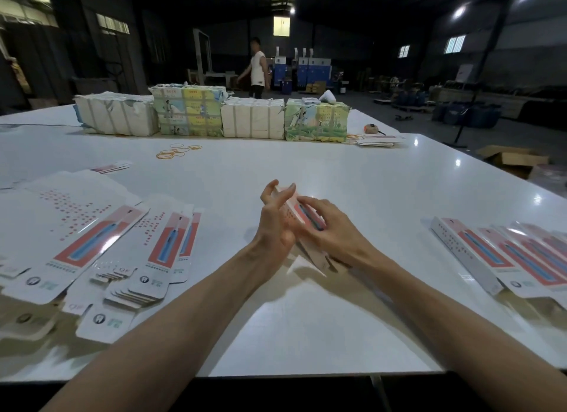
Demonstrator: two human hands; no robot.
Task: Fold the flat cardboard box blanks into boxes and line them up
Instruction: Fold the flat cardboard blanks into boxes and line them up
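- Dim warehouse hall all round, with lit windows high at 11 and 1 o'clock.
- White table (352, 172) fills my view from the near edge out to 12 o'clock, glossy and catching the ceiling lights.
- Flat box blanks (76, 227) lie fanned and overlapping at 9 o'clock, printed faces up, well apart from my hands.
- Four wrapped bundles (190, 114) stand side by side at 12 o'clock on the table's far part, two plain white and two with coloured print.
- Folded boxes (478, 252) lie in a row at 3 o'clock, each touching the next.
- Another person (257, 68) stands beyond the bundles at 12 o'clock.
- Open brown carton (512, 158) sits on the floor at 2 o'clock, off the table.
- Loose rubber bands (175, 152) are scattered at 11 o'clock, in front of the bundles.
- Nothing lies between my hands and the row at 3 o'clock.
- Half-folded box (302, 210) is at the centre, held just above the table, its far end pointing to 11 o'clock.
- My left hand (274, 224) cups its left side, fingers half bent round the far end, some fingertips lifted clear.
- My right hand (334, 227) grips it from the right, fingers curled across the printed top face.
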